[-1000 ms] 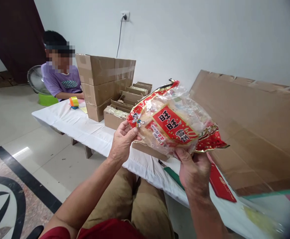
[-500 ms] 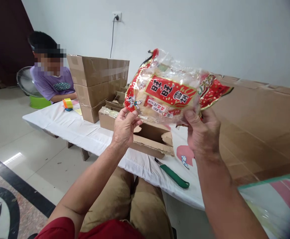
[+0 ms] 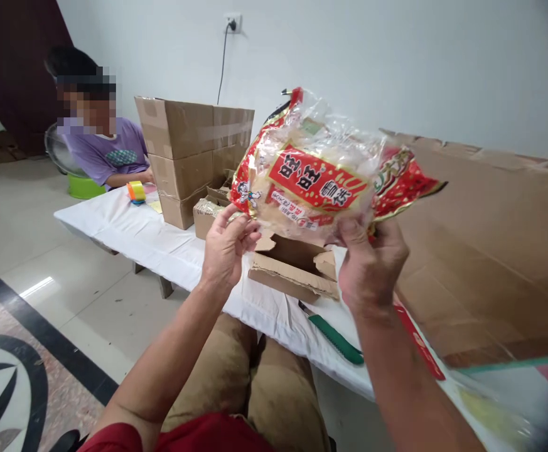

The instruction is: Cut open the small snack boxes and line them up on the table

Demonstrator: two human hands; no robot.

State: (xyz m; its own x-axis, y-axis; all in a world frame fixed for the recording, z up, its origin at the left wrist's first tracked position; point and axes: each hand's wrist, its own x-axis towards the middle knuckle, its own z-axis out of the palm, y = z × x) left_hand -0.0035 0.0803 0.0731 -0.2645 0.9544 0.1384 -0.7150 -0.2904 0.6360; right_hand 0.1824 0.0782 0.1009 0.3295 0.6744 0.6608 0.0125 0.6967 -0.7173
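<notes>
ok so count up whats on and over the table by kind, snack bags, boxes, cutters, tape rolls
snack bag, held up by left hand and right hand: 1
open cardboard box under it: 1
closed stacked boxes: 2
green-handled cutter: 1
tape roll: 1
total: 6, leaving out the small boxes behind, too hidden to count

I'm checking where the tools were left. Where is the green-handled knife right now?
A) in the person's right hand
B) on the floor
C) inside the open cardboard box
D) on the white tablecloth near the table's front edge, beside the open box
D: the green-handled knife lies flat on the white tablecloth, just in front of the open cardboard box, while the left hand and right hand both hold the snack bag.
</notes>
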